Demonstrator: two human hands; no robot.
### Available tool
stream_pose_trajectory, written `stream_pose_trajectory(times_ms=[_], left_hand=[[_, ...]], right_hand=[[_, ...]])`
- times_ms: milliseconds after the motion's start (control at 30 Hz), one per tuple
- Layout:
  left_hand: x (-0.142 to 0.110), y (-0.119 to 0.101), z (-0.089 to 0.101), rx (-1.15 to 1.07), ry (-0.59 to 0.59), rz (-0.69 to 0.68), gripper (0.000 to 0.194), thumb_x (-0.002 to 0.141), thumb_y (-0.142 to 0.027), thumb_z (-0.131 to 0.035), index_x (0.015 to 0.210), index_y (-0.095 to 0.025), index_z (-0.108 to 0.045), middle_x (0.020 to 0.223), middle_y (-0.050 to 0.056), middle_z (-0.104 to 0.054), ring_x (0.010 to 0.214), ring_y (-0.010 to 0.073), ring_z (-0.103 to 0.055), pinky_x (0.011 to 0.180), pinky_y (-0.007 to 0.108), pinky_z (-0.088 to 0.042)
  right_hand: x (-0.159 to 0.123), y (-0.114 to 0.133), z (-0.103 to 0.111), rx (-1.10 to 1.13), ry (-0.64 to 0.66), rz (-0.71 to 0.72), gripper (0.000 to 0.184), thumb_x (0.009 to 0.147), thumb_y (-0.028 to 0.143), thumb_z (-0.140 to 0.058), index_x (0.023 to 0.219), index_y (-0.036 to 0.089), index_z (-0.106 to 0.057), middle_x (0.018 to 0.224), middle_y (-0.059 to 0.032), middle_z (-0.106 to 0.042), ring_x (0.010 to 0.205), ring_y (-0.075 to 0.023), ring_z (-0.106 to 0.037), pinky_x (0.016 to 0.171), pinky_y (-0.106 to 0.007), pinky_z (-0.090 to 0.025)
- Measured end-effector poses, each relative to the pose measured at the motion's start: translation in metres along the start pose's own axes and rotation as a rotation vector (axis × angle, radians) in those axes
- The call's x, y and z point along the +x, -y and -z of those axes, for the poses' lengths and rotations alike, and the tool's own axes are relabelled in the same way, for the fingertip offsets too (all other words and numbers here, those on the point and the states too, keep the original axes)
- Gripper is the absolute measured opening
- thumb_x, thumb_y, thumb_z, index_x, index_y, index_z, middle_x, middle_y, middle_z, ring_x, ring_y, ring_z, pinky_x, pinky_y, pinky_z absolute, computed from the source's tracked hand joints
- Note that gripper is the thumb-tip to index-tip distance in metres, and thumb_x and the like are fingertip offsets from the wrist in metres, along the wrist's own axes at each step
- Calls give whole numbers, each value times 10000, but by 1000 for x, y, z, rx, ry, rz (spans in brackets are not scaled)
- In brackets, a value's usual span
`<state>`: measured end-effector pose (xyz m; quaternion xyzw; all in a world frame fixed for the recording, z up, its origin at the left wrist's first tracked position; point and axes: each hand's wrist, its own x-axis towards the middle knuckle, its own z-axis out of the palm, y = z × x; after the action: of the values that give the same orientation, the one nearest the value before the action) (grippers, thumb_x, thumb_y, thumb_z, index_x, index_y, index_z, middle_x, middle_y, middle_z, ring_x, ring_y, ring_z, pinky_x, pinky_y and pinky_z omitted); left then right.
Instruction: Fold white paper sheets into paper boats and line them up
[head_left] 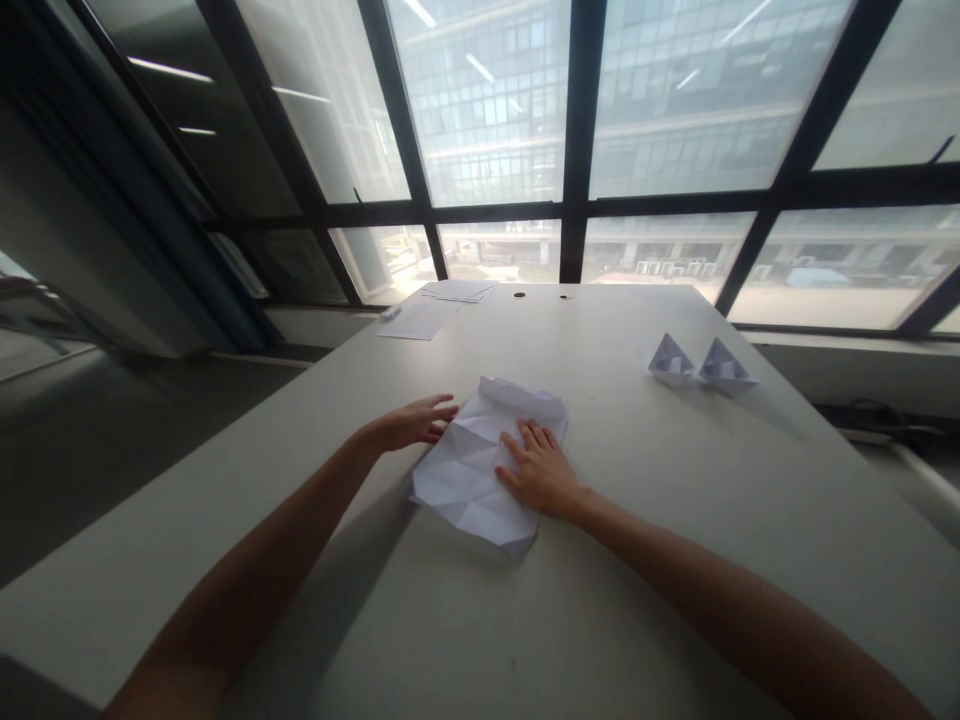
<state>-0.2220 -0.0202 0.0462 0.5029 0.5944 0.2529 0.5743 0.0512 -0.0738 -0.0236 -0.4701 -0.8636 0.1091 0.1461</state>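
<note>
A creased sheet of white paper [465, 475] lies on the white table in front of me, its fold lines crossing and its edges partly lifted. The far edge is bent up into a strip. My right hand [541, 470] rests on the right part of the sheet, palm down with fingers spread. At the sheet's left edge is my left hand [416, 422], its fingers stretched out and apart; whether the fingertips touch the paper I cannot tell.
Two folded paper boats [671, 362] stand side by side at the right of the table [345, 620]. Flat white sheets [420, 320] lie at the far left, with a small white object [391, 313] beside them. Large windows rise behind the far edge.
</note>
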Motion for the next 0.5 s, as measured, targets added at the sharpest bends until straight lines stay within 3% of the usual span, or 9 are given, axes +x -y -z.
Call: stream_pose_trajectory(times_ms=[133,233,300,400,500], left_hand=[[-50,22,0,16,98,-39,1110,700,-401,-844,1564,-273,-158,1177,136,-637,887,222,-669,681,273,-497],[-65,40,-1,148,54,-85,1134,665,-411,-854,1563,-232,-184,976,66,-668,785,197,-644,653,269,-475],[-66,52,-2,296,-46,-167,996,683,-435,-818,1515,-192,-327,837,15,-644,721,177,-616,632,260,-460],[-62,63,-6,511,-203,-302,692,733,-425,-730,1344,-155,-549,782,12,-641,702,181,-610,665,278,-472],[-62,66,-13,665,-309,-307,381,766,-376,-650,1084,-169,-674,745,27,-668,681,195,-615,653,282,-459]], right_hand=[[1,1,-1,-8,5,-9,683,968,583,-351,1517,178,-362,1614,-198,-213,1500,-334,-138,1188,-484,-98],[1,0,-2,-17,9,-8,680,970,579,-348,1519,178,-360,1619,-187,-204,1500,-334,-140,1189,-487,-88],[2,0,-2,-21,9,-11,671,972,568,-354,1520,180,-357,1621,-179,-206,1499,-331,-146,1189,-491,-88],[2,0,-3,-22,0,-16,661,970,554,-377,1511,176,-372,1614,-179,-229,1495,-333,-158,1186,-495,-101],[2,1,-2,-14,-19,-22,647,962,533,-417,1500,176,-386,1603,-184,-255,1487,-333,-184,1179,-491,-131]])
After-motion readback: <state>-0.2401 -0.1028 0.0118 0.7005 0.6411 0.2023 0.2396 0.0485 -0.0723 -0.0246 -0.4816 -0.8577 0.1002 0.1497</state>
